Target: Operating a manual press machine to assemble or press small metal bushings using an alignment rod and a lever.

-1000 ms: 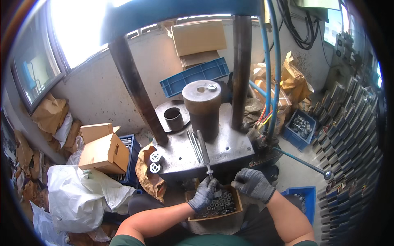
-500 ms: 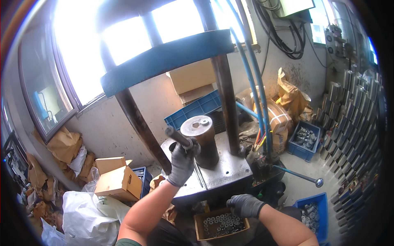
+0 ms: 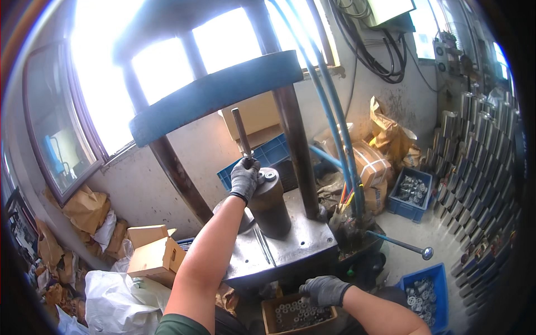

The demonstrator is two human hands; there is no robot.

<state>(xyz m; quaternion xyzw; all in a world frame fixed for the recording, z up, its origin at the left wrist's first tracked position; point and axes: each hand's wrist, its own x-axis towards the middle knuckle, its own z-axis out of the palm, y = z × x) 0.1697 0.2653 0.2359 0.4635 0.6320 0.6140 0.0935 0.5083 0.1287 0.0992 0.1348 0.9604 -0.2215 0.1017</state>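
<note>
My left hand (image 3: 245, 178), in a grey glove, is closed round the lower end of a metal shaft (image 3: 240, 128) that stands nearly upright with a collar just above the fingers. The hand is over the top of a thick steel cylinder (image 3: 269, 212), and whether the shaft's lower end touches it is hidden. A small metal ring (image 3: 271, 176) lies on the cylinder's top beside the hand. Gloved too, my right hand (image 3: 325, 291) is closed above a shallow box (image 3: 268, 321) of metal rings; what its fingers hold, if anything, cannot be made out.
The cylinder stands on the press's steel plate (image 3: 312, 229), between dark columns under a blue crossbeam (image 3: 218, 92). Thin rods (image 3: 262, 245) lie on the plate. Blue bins (image 3: 410, 192) of metal parts, a lever with a ball end (image 3: 427, 253) and stacked metal tubes (image 3: 474, 167) are at right.
My left hand has moved up and away to the cylinder's top, and the shaft has swung from tilted to nearly upright. My right hand has shifted slightly left and down in view.
</note>
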